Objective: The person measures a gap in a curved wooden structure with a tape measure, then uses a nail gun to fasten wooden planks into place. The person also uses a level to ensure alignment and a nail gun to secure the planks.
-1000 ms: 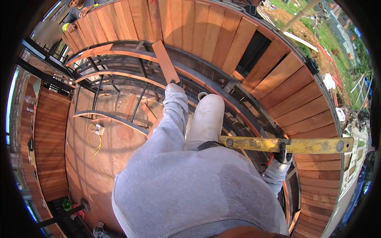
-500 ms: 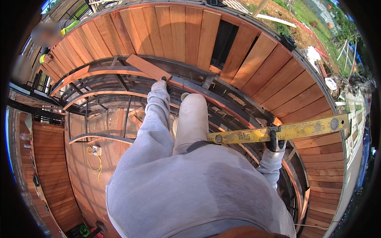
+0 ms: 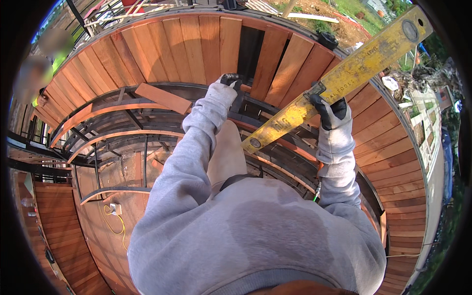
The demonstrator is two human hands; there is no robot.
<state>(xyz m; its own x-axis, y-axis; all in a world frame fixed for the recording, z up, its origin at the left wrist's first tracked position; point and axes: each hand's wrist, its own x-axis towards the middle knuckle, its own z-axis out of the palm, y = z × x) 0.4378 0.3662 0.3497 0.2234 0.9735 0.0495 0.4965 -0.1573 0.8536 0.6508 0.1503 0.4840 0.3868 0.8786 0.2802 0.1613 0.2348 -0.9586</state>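
In its black glove, my right hand (image 3: 330, 110) grips a long, worn yellow spirit level (image 3: 361, 64). The level slants from above my leg up to the far right, over the decking boards. My left hand (image 3: 230, 81), also black-gloved, is at the inner end of a reddish-brown board (image 3: 230, 46), beside a dark gap (image 3: 250, 54) in the row. Its fingers blend into the dark frame, so their grip is unclear. A short loose board (image 3: 163, 98) lies across the curved frame to the left of that hand.
Curved rails (image 3: 110, 132) and dark metal framing run around the inside of the boards. A yellow cable (image 3: 120, 227) with a white socket box (image 3: 114, 209) lies on the lower floor. Two blurred people are at the far left, one hand (image 3: 41, 100) near the boards.
My left hand has left the loose board and moved right and farther out, toward the gap. My right hand has raised the spirit level and tilted its outer end up and away.
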